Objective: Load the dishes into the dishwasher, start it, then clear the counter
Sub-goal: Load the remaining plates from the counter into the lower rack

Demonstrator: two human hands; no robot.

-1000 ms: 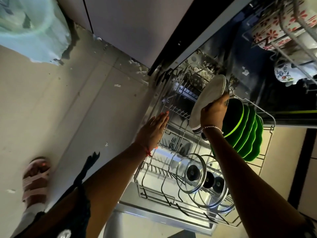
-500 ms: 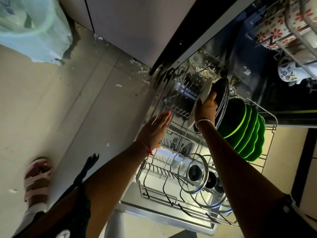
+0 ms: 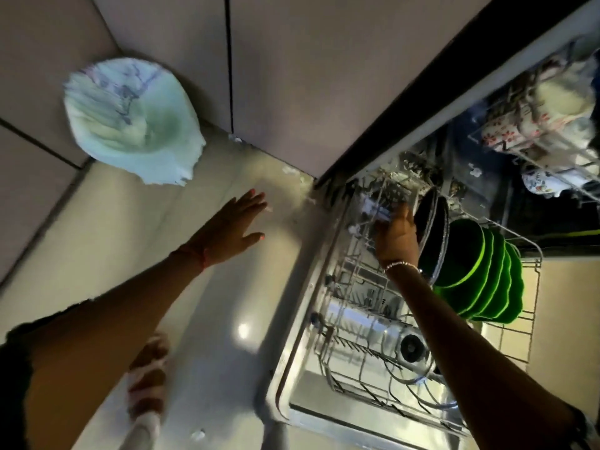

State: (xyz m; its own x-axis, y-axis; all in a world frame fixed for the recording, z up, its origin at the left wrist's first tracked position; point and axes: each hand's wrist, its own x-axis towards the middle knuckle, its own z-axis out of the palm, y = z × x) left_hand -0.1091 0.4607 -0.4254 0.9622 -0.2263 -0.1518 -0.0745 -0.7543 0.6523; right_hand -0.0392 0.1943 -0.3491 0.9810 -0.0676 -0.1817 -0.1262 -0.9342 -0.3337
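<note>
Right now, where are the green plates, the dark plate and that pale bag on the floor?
green plates (image 3: 480, 274), head view, on a bright green rim
dark plate (image 3: 431, 235), head view, on its dark face
pale bag (image 3: 130, 121), head view, on its crumpled middle

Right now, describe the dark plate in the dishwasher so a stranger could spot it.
Find the pulled-out lower wire rack of the open dishwasher. A row of bright green plates stands on edge; the round black plate with a speckled grey rim stands beside them, the only dark one.
</note>
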